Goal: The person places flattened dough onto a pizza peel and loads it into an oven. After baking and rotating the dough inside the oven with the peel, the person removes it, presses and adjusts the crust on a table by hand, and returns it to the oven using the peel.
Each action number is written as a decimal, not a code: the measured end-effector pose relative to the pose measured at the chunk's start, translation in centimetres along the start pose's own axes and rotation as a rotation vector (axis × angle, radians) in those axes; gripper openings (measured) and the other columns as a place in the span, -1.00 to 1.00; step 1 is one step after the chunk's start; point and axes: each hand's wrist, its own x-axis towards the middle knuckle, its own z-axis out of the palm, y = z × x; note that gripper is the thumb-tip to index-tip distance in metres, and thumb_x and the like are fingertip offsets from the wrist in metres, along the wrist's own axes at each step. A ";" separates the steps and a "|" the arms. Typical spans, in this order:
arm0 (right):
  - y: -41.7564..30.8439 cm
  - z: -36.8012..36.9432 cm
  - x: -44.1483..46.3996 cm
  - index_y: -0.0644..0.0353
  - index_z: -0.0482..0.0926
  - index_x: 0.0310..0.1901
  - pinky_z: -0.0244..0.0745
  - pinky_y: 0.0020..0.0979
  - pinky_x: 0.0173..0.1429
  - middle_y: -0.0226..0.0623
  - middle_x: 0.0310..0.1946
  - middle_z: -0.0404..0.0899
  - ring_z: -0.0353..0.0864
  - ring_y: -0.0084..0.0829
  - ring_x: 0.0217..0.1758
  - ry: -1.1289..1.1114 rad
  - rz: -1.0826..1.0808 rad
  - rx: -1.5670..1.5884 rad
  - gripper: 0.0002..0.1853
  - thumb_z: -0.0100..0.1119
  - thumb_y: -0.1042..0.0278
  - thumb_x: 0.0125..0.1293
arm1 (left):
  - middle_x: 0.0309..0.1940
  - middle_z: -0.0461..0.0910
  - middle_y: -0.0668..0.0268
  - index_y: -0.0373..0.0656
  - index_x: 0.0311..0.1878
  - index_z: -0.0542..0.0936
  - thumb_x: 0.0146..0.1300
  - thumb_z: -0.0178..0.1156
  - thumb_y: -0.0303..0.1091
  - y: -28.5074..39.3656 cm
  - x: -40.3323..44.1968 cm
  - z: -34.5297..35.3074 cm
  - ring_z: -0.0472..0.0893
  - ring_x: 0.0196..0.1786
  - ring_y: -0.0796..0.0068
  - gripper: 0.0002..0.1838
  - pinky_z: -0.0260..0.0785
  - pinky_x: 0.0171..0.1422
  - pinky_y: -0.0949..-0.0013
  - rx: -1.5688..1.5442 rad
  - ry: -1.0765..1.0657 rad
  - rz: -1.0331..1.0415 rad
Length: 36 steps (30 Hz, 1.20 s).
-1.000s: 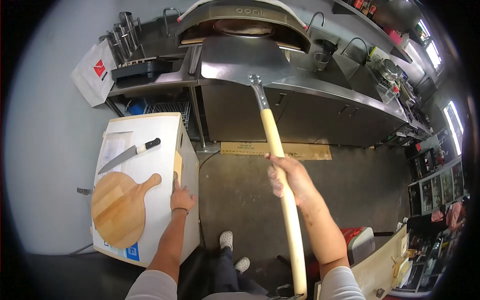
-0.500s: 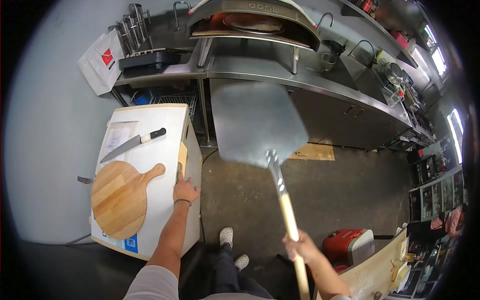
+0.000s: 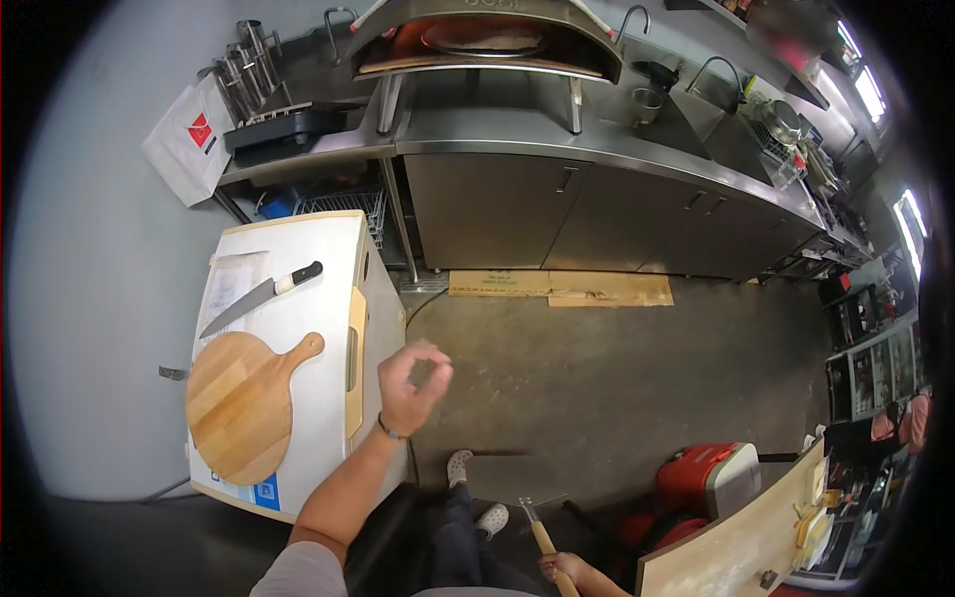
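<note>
Near the bottom of the head view, my right hand (image 3: 563, 568) is closed round the wooden handle of a metal peel (image 3: 512, 476), whose blade hangs low by my feet. My left hand (image 3: 412, 384) is raised just right of the white cabinet (image 3: 328, 328), fingers curled into a ring with a gap and nothing seen in them. On the cabinet lie a round wooden board (image 3: 239, 408) and a knife (image 3: 261, 298) with a black handle. The oven (image 3: 487, 68) stands on the steel counter, with a flat round item (image 3: 485, 40) inside its lit mouth.
A steel counter (image 3: 497, 141) with cupboards runs across the back. On its left are a black tray (image 3: 288, 129) and a white bag (image 3: 191, 139). A red cooler (image 3: 696, 478) and a wooden table (image 3: 731, 532) stand at the lower right. Flattened cardboard (image 3: 607, 290) lies on the floor.
The peel has come back from the oven mouth and down toward my feet with my right hand. My left hand has left the cabinet's edge and moved up and right.
</note>
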 end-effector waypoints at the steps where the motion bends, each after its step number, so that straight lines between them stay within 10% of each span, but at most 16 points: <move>1: 0.3 0.4 -0.8 0.10 0.25 -0.50 0.09 -0.59 -0.59 -0.56 -0.69 0.11 0.13 -0.64 -0.71 0.071 -0.012 -0.034 -0.80 -0.12 0.42 0.33 | -0.49 0.53 0.29 -0.17 -0.37 0.51 0.02 0.35 -0.32 3.1 0.9 0.8 0.56 -0.37 0.38 -0.78 0.34 -0.01 0.23 -0.141 -0.050 0.131; 8: -0.7 -0.3 0.6 0.11 0.27 -0.49 0.10 -0.57 -0.61 -0.53 -0.70 0.16 0.17 -0.61 -0.70 -0.107 -0.038 0.169 -0.81 -0.05 0.51 0.28 | -0.48 0.40 0.40 -0.04 -0.48 0.45 -0.14 0.51 0.00 16.7 2.6 4.2 0.53 -0.41 0.38 -0.55 0.30 -0.02 0.12 -0.886 -0.193 0.413; 15: -2.9 2.6 0.4 0.09 0.27 -0.50 0.08 -0.56 -0.61 -0.55 -0.72 0.17 0.13 -0.64 -0.73 -0.134 -0.190 0.083 -0.80 -0.01 0.49 0.27 | -0.41 0.37 0.53 0.06 -0.40 0.32 -0.24 0.55 0.04 18.6 1.9 4.2 0.52 -0.19 0.48 -0.42 0.24 0.03 0.06 -0.875 -0.344 0.343; 17: -3.5 4.8 -1.4 0.10 0.28 -0.50 0.09 -0.56 -0.61 -0.55 -0.72 0.17 0.13 -0.64 -0.73 -0.092 -0.241 0.029 -0.81 0.00 0.49 0.26 | -0.45 0.42 0.38 -0.04 -0.48 0.43 -0.09 0.47 -0.05 18.3 1.8 4.8 0.51 -0.42 0.40 -0.59 0.30 -0.01 0.14 -0.898 -0.178 0.367; 21: -4.2 5.4 -1.9 0.11 0.30 -0.47 0.10 -0.55 -0.61 -0.55 -0.71 0.19 0.15 -0.63 -0.72 -0.065 -0.227 -0.007 -0.84 0.01 0.49 0.25 | -0.23 0.44 0.20 -0.13 -0.31 0.42 -0.09 0.29 -0.39 13.0 4.4 4.8 0.48 -0.14 0.26 -0.73 0.30 0.05 0.24 -0.202 0.121 0.285; 27: -4.0 4.2 -2.3 0.13 0.32 -0.42 0.10 -0.57 -0.61 -0.55 -0.69 0.18 0.16 -0.64 -0.71 -0.116 -0.200 -0.041 -0.89 0.04 0.50 0.22 | 0.13 0.29 0.04 -0.22 -0.03 0.47 -0.09 0.34 -0.23 -8.0 3.4 -3.3 0.23 0.24 -0.02 -0.48 0.09 0.33 0.01 1.104 -0.018 0.011; 36: -4.8 6.4 -5.1 0.17 0.36 -0.35 0.11 -0.54 -0.63 -0.52 -0.68 0.19 0.20 -0.63 -0.70 -0.095 -0.297 -0.073 -0.93 0.05 0.52 0.18 | 0.31 0.13 0.06 -0.20 0.04 0.49 -0.06 0.25 -0.27 -15.2 -1.6 -9.6 0.06 0.40 -0.02 -0.49 -0.10 0.49 0.02 1.284 -0.294 -0.110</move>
